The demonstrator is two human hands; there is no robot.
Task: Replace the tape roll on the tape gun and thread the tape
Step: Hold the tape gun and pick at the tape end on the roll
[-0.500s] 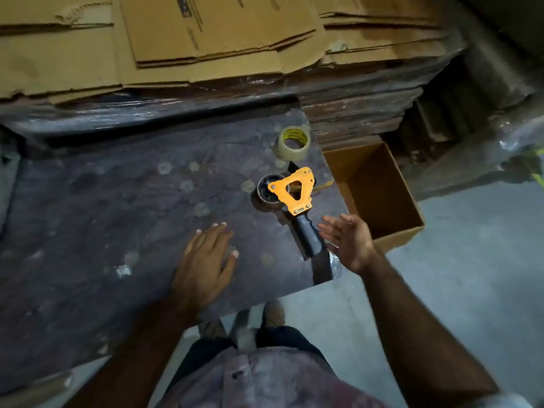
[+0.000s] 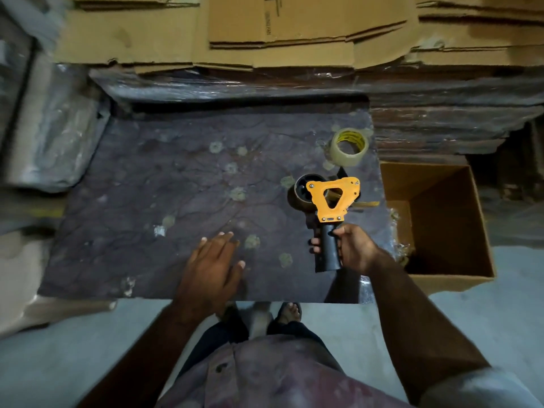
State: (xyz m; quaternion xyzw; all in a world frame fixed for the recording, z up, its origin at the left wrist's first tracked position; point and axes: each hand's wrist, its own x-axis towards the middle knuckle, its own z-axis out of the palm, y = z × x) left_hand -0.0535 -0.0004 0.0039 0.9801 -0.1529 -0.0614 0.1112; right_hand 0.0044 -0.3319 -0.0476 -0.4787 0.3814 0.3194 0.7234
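An orange tape gun (image 2: 332,198) with a black handle lies at the right side of the dark table (image 2: 176,178). A nearly spent brown roll sits on its black hub at the left of the frame. My right hand (image 2: 353,248) grips the black handle, fingers curled round it. A fresh clear tape roll (image 2: 348,147) with a yellow core label lies flat just behind the gun, near the table's far right corner. My left hand (image 2: 215,269) rests flat on the table near its front edge, fingers straight, holding nothing.
An open cardboard box (image 2: 441,219) stands on the floor right of the table. Flattened cartons (image 2: 294,33) are stacked behind, over plastic-wrapped bundles (image 2: 235,86). More wrapped material (image 2: 50,122) lies at the left. My feet show below the table's front edge.
My right hand, open beside the handle half a second ago, has closed round the tape gun's handle. The left hand stays flat on the table.
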